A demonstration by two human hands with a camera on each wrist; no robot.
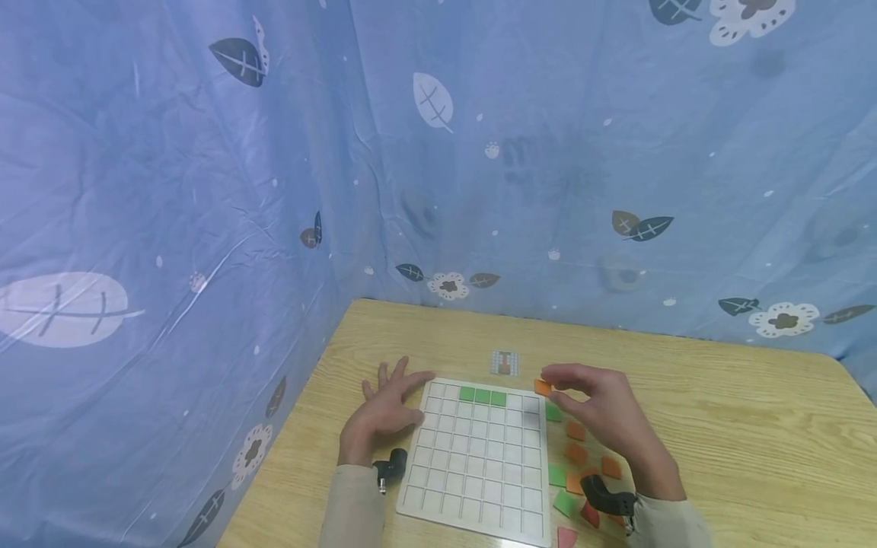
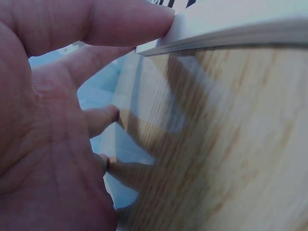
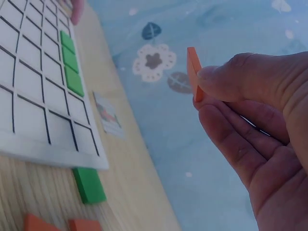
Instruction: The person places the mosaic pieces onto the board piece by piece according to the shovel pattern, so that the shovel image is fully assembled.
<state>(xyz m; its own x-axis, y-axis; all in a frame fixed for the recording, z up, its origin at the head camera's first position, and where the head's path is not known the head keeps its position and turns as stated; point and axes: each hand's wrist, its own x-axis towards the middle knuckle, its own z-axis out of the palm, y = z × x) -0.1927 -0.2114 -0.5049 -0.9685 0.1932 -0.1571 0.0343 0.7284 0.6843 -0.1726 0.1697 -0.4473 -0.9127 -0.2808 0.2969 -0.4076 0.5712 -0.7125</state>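
Observation:
My right hand [image 1: 606,407] pinches an orange square tile [image 1: 543,387] between thumb and fingertips, held up over the far right corner of the white grid board [image 1: 473,457]. In the right wrist view the tile [image 3: 193,72] stands on edge in that grip. Three green tiles [image 1: 483,396] sit side by side in the board's far row. With fingers spread, my left hand [image 1: 384,407] rests at the far left corner of the board, its thumb and index finger touching the edge. The left wrist view shows the board's side [image 2: 231,41] close by these fingers.
Loose orange tiles [image 1: 575,454], green tiles [image 1: 565,502] and red pieces [image 1: 590,514] lie right of the board, partly under my right wrist. A small picture card [image 1: 505,363] lies beyond the board. A blue patterned curtain [image 1: 521,190] hangs along the wooden table's [image 1: 740,411] far and left edges.

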